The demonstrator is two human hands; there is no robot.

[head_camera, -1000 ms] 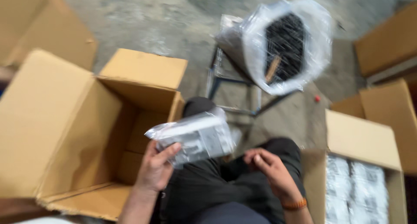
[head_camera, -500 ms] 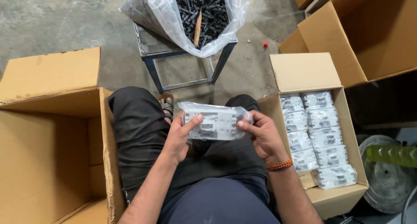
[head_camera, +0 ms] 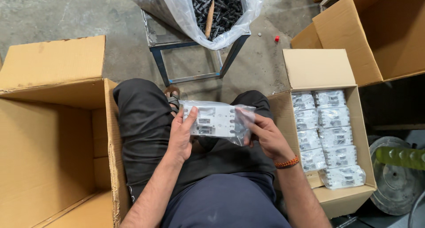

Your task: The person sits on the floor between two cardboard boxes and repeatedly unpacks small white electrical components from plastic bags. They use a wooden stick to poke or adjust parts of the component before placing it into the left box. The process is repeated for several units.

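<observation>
I am seated, with a white device wrapped in a clear plastic bag (head_camera: 218,120) held over my lap. My left hand (head_camera: 180,136) grips its left end, thumb on top. My right hand (head_camera: 265,137), with an orange bead bracelet at the wrist, pinches the loose plastic at the bag's right end. To my right stands an open cardboard box (head_camera: 319,68) with several of the same bagged white devices packed in two rows. A large open cardboard box (head_camera: 53,93) at my left shows nothing inside.
Ahead, a metal-frame stool (head_camera: 195,55) carries a clear plastic bag of black screws (head_camera: 221,7) with a wooden stick in it. More cardboard boxes (head_camera: 380,33) stand at the upper right. A grey metal disc (head_camera: 396,177) lies at the lower right. The floor is concrete.
The view swung from the left box toward the centre and right. The bagged device came from my left hand alone to both hands over my lap, and my right hand took hold of its plastic.
</observation>
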